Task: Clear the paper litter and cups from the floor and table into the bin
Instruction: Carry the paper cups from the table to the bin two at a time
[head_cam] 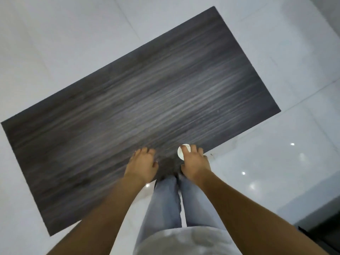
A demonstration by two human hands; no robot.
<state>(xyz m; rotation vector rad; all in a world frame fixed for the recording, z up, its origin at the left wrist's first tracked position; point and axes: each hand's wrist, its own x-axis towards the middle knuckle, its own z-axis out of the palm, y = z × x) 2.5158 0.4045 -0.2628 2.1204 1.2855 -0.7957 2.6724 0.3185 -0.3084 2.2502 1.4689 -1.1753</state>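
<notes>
Pale shirt hem point(184, 240) and light jeans point(165, 203) nearest, both forearms stretched out over a dark wood-grain table point(128, 100).

The right hand point(196, 163) curls its fingers over a white cup point(181, 152) standing at the table's near edge, seen from above as a white disc. The left hand point(142, 165) lies beside it with fingers loosely bent, holding nothing. Glossy white floor tiles point(276, 162) surround the table. No writing or label is legible anywhere.
</notes>
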